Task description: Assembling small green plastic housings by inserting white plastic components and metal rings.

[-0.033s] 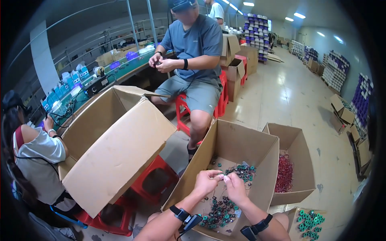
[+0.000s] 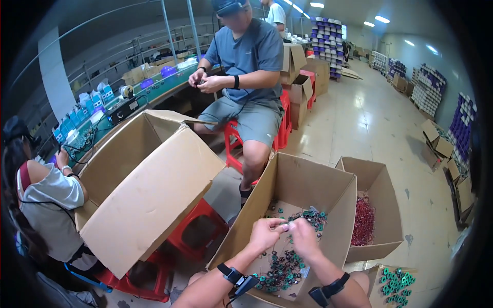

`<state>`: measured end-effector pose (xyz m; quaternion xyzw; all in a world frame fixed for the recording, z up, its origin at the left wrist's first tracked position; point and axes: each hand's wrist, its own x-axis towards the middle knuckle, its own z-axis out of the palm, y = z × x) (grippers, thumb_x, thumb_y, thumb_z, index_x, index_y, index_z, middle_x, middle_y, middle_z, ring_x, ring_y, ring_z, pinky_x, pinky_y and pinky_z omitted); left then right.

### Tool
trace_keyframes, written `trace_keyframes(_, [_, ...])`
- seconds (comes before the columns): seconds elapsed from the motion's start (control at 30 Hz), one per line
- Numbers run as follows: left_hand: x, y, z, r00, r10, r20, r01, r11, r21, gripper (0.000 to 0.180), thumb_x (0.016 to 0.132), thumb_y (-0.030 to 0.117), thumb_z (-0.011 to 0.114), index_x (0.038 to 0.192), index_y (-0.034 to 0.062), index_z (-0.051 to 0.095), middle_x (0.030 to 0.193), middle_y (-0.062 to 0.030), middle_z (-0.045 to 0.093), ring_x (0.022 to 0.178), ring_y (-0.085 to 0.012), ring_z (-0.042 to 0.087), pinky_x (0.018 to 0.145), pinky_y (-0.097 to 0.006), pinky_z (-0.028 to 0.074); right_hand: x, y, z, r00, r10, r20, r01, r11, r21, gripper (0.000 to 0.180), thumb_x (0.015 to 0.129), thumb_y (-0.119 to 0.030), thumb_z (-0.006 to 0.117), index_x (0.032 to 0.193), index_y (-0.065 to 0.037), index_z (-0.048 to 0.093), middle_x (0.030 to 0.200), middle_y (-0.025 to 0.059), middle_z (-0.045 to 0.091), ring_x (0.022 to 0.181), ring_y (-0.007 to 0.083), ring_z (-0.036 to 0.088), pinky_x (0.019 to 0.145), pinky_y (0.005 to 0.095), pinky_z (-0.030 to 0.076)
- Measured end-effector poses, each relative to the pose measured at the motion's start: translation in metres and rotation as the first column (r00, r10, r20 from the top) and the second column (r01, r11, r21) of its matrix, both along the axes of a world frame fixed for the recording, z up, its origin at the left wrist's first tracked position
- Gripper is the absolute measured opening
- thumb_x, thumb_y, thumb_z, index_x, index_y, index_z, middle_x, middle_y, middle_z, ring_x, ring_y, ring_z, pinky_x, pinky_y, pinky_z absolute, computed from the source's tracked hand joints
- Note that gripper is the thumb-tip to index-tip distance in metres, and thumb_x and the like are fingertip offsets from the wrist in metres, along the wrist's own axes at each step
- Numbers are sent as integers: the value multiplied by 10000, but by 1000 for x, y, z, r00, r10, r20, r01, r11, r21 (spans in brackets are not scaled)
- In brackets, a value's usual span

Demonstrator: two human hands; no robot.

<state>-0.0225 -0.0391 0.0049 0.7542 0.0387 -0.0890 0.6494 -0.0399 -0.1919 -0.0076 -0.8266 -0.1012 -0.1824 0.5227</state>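
Above a large open cardboard box (image 2: 316,177), my left hand (image 2: 265,235) pinches thumb and fingers together on something too small to make out. My right hand (image 2: 303,237), slightly blurred, meets it at the fingertips with its fingers curled in; what it grips is hidden. Beneath them lie loose dark coils with green rings and thin wire ends (image 2: 280,271), heaped toward the box's near side. A second cluster of green-ringed coils (image 2: 314,219) lies just beyond my right hand. Bands with small dark devices circle both my wrists.
A smaller box with red wire parts (image 2: 363,222) adjoins on the right. Green rings (image 2: 395,285) lie on cardboard at lower right. Left stands another big box (image 2: 154,190) over red stools (image 2: 197,228). A seated co-worker (image 2: 246,56) faces me; another person (image 2: 49,190) sits far left.
My right hand has turned and shifted slightly at the fingertips, and it now looks smeared. My left hand stays almost in place. The co-worker's hands have moved a little.
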Motion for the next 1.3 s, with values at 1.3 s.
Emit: trace_keyframes(1.3, [4, 3, 2, 973, -66, 219, 48, 995, 88, 220, 828, 81, 723, 1035, 6, 725, 793, -85, 723, 681, -91, 636, 624, -253, 513, 15, -32, 34, 802, 390, -453, -373, 919, 129, 306, 968, -251, 578, 756, -37, 633, 697, -22, 598, 625, 57, 507, 562, 271, 417])
